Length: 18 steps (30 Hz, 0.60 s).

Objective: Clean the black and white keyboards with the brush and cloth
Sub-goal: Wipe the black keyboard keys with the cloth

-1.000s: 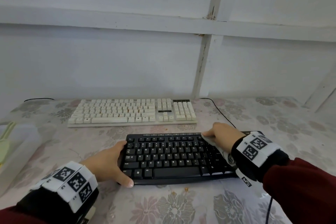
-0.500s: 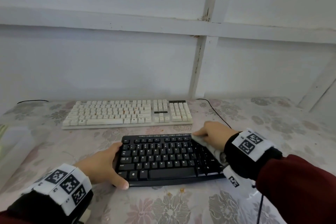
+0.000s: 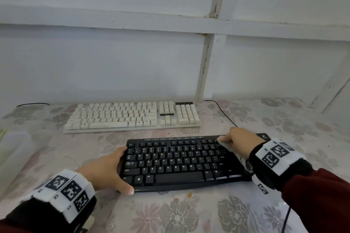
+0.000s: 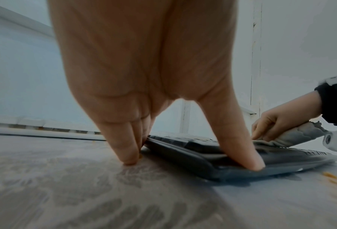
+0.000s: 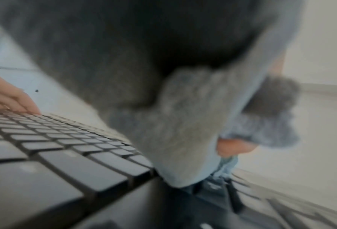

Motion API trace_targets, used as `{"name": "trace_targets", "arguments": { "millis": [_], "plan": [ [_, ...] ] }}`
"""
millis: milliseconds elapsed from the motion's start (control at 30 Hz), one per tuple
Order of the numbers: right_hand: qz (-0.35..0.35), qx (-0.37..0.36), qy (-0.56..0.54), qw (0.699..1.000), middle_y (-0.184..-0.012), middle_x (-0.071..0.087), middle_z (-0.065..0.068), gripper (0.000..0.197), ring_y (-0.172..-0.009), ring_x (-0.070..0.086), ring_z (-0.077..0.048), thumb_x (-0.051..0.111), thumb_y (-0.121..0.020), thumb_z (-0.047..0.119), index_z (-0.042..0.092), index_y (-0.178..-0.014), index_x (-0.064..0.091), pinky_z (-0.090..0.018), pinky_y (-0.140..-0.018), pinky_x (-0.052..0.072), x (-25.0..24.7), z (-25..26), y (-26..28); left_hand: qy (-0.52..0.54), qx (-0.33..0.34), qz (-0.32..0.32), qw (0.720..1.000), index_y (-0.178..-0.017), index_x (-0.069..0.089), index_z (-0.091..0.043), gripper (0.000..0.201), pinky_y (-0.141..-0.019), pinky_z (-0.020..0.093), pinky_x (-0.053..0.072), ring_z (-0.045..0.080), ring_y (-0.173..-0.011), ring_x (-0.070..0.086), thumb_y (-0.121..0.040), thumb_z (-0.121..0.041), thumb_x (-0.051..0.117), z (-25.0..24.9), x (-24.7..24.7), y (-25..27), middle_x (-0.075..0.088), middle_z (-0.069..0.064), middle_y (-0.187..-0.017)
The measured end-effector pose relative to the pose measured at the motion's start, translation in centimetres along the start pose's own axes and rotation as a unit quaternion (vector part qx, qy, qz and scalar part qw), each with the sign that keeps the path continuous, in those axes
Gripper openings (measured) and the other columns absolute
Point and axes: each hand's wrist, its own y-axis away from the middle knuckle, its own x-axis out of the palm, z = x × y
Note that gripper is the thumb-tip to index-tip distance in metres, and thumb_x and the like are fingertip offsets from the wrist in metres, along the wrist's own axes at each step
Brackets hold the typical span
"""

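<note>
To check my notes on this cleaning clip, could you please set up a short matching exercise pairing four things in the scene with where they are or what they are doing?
Things:
1. white keyboard
2. black keyboard
3. cloth
4. left hand

Places or states:
A. gripped by the right hand, pressed on the keys at the black keyboard's far right
B. lying nearest the wall, untouched
C. steadying the black keyboard's left end, thumb on its front edge
D. lying nearer the person, between both hands

Pairs: 1-B, 2-D, 3-A, 4-C
</note>
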Motion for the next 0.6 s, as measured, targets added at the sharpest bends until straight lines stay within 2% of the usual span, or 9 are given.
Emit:
{"name": "trace_targets", "arguments": {
  "millis": [33, 67, 133, 167, 200, 233, 400, 533, 600],
  "plan": [
    [0.0, 0.005, 0.013, 1.0, -0.066, 0.035, -0.003, 0.039, -0.065, 0.038, -0.016, 0.041, -0.098, 0.023, 0.006, -0.066, 0.054, -0.024, -0.058, 0.031, -0.2, -0.6, 0.0, 0.003, 0.004, 0.001, 1.0, -0.142, 0.018, -0.033, 0.138, -0.11, 0.039, 0.037, 0.01, -0.123, 0.049, -0.026, -0.055, 0.09, 0.2, 0.0, -0.1, 0.049, -0.017, -0.132],
    [0.007, 0.006, 0.02, 1.0, -0.071, 0.039, -0.004, 0.037, -0.064, 0.038, -0.014, 0.04, -0.099, 0.023, 0.002, -0.083, 0.066, -0.024, -0.059, 0.032, -0.4, -1.1, 0.1, 0.005, 0.007, 0.003, 1.0, -0.142, 0.018, -0.034, 0.14, -0.109, 0.039, 0.037, 0.01, -0.122, 0.049, -0.023, -0.058, 0.089, 0.2, 0.0, -0.1, 0.05, -0.017, -0.131],
    [0.032, 0.002, 0.017, 0.999, -0.084, 0.057, -0.008, 0.035, -0.067, 0.054, -0.012, 0.041, -0.099, 0.024, 0.003, -0.111, 0.067, -0.025, -0.063, 0.034, -0.9, -1.8, 0.2, 0.003, 0.008, 0.002, 1.0, -0.142, 0.018, -0.035, 0.142, -0.109, 0.039, 0.037, 0.01, -0.122, 0.05, -0.021, -0.06, 0.088, 0.2, 0.0, -0.1, 0.05, -0.017, -0.131],
    [0.04, 0.004, 0.015, 0.999, -0.099, 0.066, -0.013, 0.035, -0.083, 0.064, -0.018, 0.042, -0.099, 0.023, 0.003, -0.116, 0.065, -0.026, -0.068, 0.037, -1.1, -2.1, 0.1, 0.001, 0.006, 0.002, 1.0, -0.142, 0.018, -0.034, 0.143, -0.11, 0.039, 0.037, 0.01, -0.122, 0.049, -0.021, -0.06, 0.088, 0.1, 0.0, -0.1, 0.05, -0.017, -0.131],
    [0.041, 0.014, 0.006, 0.999, -0.111, 0.067, -0.017, 0.034, -0.1, 0.064, -0.024, 0.044, -0.099, 0.023, 0.004, -0.119, 0.064, -0.027, -0.072, 0.039, -1.4, -2.2, 0.1, -0.003, 0.005, 0.001, 1.0, -0.142, 0.018, -0.033, 0.143, -0.11, 0.039, 0.036, 0.01, -0.123, 0.049, -0.02, -0.06, 0.088, 0.0, 0.0, 0.0, 0.049, -0.017, -0.132],
    [0.041, 0.023, -0.004, 0.999, -0.117, 0.066, -0.017, 0.033, -0.105, 0.063, -0.025, 0.047, -0.098, 0.023, 0.005, -0.119, 0.065, -0.026, -0.075, 0.041, -1.6, -2.4, -0.1, -0.006, 0.005, 0.0, 1.0, -0.143, 0.018, -0.033, 0.144, -0.11, 0.039, 0.036, 0.01, -0.123, 0.048, -0.019, -0.061, 0.087, 0.0, 0.0, 0.0, 0.049, -0.016, -0.132],
    [0.043, 0.047, 0.002, 0.998, -0.119, 0.067, -0.008, 0.027, -0.108, 0.062, -0.022, 0.054, -0.094, 0.021, 0.009, -0.114, 0.069, -0.026, -0.093, 0.046, -2.4, -2.0, -1.5, -0.01, -0.001, -0.004, 1.0, -0.144, 0.017, -0.031, 0.138, -0.112, 0.039, 0.034, 0.011, -0.124, 0.047, -0.028, -0.052, 0.09, -0.2, 0.0, 0.0, 0.048, -0.016, -0.133],
    [0.016, -0.039, -0.06, 0.997, -0.118, 0.066, -0.001, 0.028, -0.104, 0.063, -0.016, 0.055, -0.094, 0.025, 0.016, -0.118, 0.066, -0.027, -0.097, 0.046, -1.8, 1.3, -1.0, -0.01, 0.003, 0.001, 1.0, -0.144, 0.017, -0.031, 0.146, -0.112, 0.039, 0.033, 0.01, -0.124, 0.046, -0.019, -0.059, 0.088, -0.2, -0.1, 0.0, 0.048, -0.016, -0.133],
    [0.04, -0.089, -0.044, 0.994, -0.123, 0.063, -0.004, 0.032, -0.111, 0.059, -0.02, 0.052, -0.094, 0.017, 0.022, -0.123, 0.063, -0.028, -0.096, 0.044, -0.9, 2.8, -0.8, -0.009, 0.003, 0.001, 1.0, -0.144, 0.016, -0.031, 0.146, -0.112, 0.039, 0.033, 0.011, -0.125, 0.046, -0.019, -0.061, 0.087, -0.1, -0.1, 0.0, 0.047, -0.016, -0.134]
  ]
}}
